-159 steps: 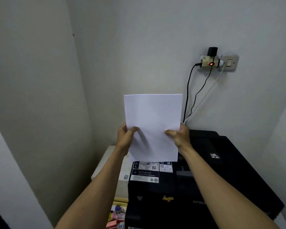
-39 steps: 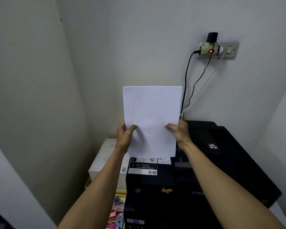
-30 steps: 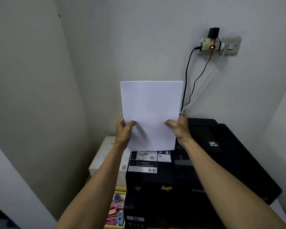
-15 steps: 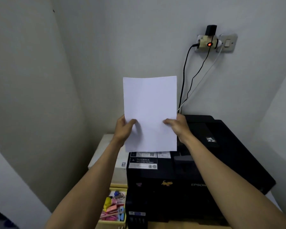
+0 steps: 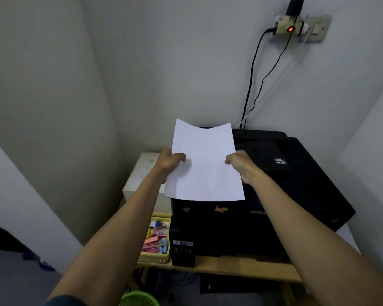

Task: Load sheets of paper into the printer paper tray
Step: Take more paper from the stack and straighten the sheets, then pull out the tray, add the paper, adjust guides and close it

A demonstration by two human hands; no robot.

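White sheets of paper (image 5: 205, 160) are held between both hands above the left part of a black printer (image 5: 296, 184). My left hand (image 5: 169, 163) grips the left edge and my right hand (image 5: 239, 161) grips the right edge. The paper tilts away from me, its far edge sagging in the middle and pointing toward the printer's rear. The printer's top left surface is hidden behind the paper. No paper tray is visible.
The printer stands on a wooden table (image 5: 230, 267) in a wall corner. Left of it are a white box (image 5: 142, 173) and a yellow tray (image 5: 157, 239) of coloured clips. Cables (image 5: 251, 85) hang from a wall socket (image 5: 290, 25). A green basket (image 5: 139, 299) sits below.
The paper was upright against the wall; it has tipped forward and come lower over the printer. Both hands kept their grip.
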